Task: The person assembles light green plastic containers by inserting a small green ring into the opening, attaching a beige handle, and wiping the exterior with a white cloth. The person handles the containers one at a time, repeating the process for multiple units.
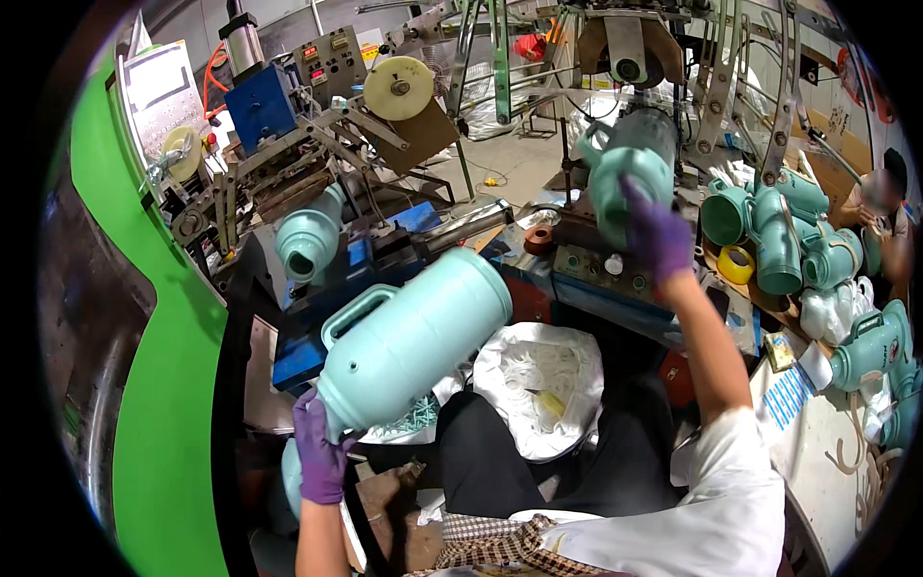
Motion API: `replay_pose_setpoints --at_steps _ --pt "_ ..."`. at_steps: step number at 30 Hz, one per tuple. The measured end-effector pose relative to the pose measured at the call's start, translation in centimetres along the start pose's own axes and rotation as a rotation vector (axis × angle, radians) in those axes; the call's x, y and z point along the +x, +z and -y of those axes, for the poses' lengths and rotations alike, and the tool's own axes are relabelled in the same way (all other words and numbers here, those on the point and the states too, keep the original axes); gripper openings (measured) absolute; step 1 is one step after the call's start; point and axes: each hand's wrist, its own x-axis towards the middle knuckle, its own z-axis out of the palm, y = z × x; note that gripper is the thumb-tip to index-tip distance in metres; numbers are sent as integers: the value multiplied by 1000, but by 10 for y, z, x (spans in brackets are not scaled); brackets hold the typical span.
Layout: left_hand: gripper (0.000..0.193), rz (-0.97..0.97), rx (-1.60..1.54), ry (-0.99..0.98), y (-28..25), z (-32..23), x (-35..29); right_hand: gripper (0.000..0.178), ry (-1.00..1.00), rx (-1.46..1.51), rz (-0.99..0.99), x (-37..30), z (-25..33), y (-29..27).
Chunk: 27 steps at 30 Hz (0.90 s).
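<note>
A large mint-green thermos jug body (418, 332) with a side handle lies tilted in front of me. My left hand (320, 450), in a purple glove, is closed round its narrow neck end at the lower left. My right hand (659, 231), gloved the same way and a little smeared by motion, is closed on the near end of a second mint-green jug body (630, 163), beneath the machine head (630, 58). A third jug body (310, 236) sits on the machine at the left, its open end toward me.
Several green jug bodies (777, 240) are piled on the right with a yellow tape roll (735, 264). A white-lined bin (538, 385) stands between my knees. Blue machine parts (260, 106) rise at the left beside a green panel (168, 385). Another person (880, 207) is at far right.
</note>
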Motion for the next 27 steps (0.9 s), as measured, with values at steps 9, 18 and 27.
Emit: replay_pose_setpoints --at_steps 9,18,27 --pt "50 392 417 775 239 35 105 37 991 1394 -470 -296 -25 -197" --pt "66 425 -73 498 552 27 116 43 1006 1181 -55 -357 -47 -213" --pt "91 613 460 998 529 4 66 68 766 1088 350 -292 -42 -195"
